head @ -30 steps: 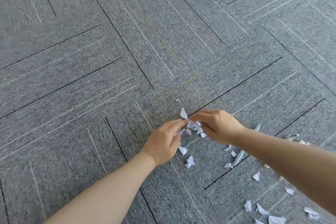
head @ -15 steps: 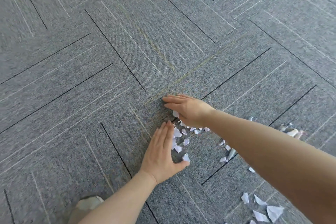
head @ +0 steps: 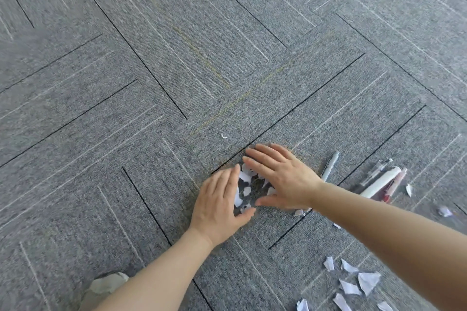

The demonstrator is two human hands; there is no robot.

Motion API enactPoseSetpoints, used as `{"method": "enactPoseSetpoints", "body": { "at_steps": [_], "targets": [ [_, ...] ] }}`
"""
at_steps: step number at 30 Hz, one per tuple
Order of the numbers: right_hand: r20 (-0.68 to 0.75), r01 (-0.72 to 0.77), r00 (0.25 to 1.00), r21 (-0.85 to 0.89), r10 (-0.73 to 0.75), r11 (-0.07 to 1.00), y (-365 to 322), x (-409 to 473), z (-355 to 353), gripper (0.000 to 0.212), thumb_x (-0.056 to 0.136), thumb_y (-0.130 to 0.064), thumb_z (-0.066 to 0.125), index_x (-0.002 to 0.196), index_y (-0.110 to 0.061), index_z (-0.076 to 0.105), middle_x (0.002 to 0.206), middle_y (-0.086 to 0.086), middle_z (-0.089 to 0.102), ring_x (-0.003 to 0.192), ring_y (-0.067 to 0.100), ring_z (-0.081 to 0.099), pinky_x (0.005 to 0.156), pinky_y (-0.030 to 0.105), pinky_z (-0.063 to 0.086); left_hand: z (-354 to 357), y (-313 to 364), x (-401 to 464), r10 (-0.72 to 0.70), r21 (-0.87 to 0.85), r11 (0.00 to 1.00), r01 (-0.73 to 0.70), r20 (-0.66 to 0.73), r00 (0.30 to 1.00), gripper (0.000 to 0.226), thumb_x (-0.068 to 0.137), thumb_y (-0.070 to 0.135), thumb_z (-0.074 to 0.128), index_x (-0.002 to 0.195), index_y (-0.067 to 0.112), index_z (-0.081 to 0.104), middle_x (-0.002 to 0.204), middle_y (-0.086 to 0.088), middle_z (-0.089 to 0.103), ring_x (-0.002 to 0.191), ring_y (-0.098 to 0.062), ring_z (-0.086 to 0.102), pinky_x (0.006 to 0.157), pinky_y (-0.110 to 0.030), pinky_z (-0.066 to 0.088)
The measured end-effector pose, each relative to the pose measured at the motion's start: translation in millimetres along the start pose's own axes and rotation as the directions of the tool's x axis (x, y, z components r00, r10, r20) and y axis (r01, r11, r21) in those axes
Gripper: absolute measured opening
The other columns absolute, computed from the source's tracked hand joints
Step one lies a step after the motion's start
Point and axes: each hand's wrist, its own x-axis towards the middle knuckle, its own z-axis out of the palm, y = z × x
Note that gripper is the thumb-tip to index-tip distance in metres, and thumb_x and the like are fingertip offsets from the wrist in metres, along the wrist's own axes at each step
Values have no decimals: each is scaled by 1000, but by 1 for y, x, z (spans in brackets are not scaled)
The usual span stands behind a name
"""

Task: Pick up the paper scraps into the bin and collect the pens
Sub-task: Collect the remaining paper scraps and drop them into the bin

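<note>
The step in hand looks like herding: both hands lie flat on the carpet, palms down, with a small heap of scraps penned between them. The left hand sits on the near-left side of the heap, fingers straight and together, thumb spread toward the right. The right hand covers the far-right side, fingers straight and released, grasping nothing. The two hands are just beside each other, with the scraps showing in the gap.

The next move, by my judgement, calls for closing the hands together and curling the fingers under the heap to lift it; thin scraps on carpet pile may slip out at the edges. No bin can be identified in view, so where the load goes I cannot tell.

The scraps are small, white, torn and irregular. A second scatter lies near, at the right, and a tiny fleck lies just beyond the hands. The pens lie untouched to the right, one grey pen nearest the right wrist.
</note>
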Motion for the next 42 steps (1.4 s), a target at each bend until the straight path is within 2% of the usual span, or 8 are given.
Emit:
{"method": "enactPoseSetpoints", "body": {
  "at_steps": [4,11,18,23,28,34,38,42],
  "targets": [
    [-139,15,990,-135,-34,991,-1,17,1,67,92,-64,41,142,-19,46,135,6,55,118,25,54,97,40,43,-4,-9,17,-25,84,996,30,-60,998,67,84,57,49,129,8,46,117,-6,55,103,-22,53,88,-35,48],
    [-156,117,979,-93,-130,989,-4,42,-11,19,97,-32,50,105,-15,52,87,5,55,63,20,56,48,36,51,-16,-14,47,79,125,990,-68,-81,994,17,86,29,53,83,13,49,74,-2,51,64,-21,50,47,-30,42],
    [-1,-28,1000,-1,28,1000,-20,26,-13,12,100,-17,38,112,-15,42,73,-2,51,51,19,53,47,36,53,-24,-18,44,120,-46,992,-119,12,993,16,84,15,64,80,11,49,65,-2,55,51,-25,59,38,-28,39],
    [-138,-276,931,337,337,900,-24,-12,-38,11,101,-11,42,108,-10,50,66,-2,55,54,22,60,50,42,54,-48,26,51,-53,-438,899,16,-72,996,22,96,22,50,77,14,44,54,12,36,43,-1,31,39,-17,24],
    [-455,-344,614,580,645,738,11,-67,-110,14,101,-19,46,90,-11,51,54,-5,48,43,16,45,42,36,41,-102,121,113,-19,-681,717,-146,-229,973,26,98,19,47,74,9,46,50,9,35,41,-7,34,38,-17,21],
    [-608,-446,183,649,773,616,47,-208,-196,20,99,-17,49,80,-20,45,53,-7,44,51,20,36,51,35,35,-163,304,155,297,-708,524,-472,-368,881,23,91,23,52,72,19,40,50,8,35,47,-8,34,47,-26,25],
    [-567,-542,-107,722,817,430,54,-325,-214,36,100,-23,47,66,-28,37,50,-7,45,50,12,38,49,19,31,-171,435,149,524,-742,360,-566,-341,781,26,90,22,52,69,16,39,51,7,35,50,-14,34,48,-27,25],
    [-441,-581,-347,794,828,178,46,-413,-201,37,100,-22,48,65,-20,36,52,-4,41,56,24,38,53,31,31,-145,533,126,658,-773,371,-515,-173,733,33,88,29,51,62,20,32,52,6,35,55,-22,37,53,-33,24]
  ]
}}
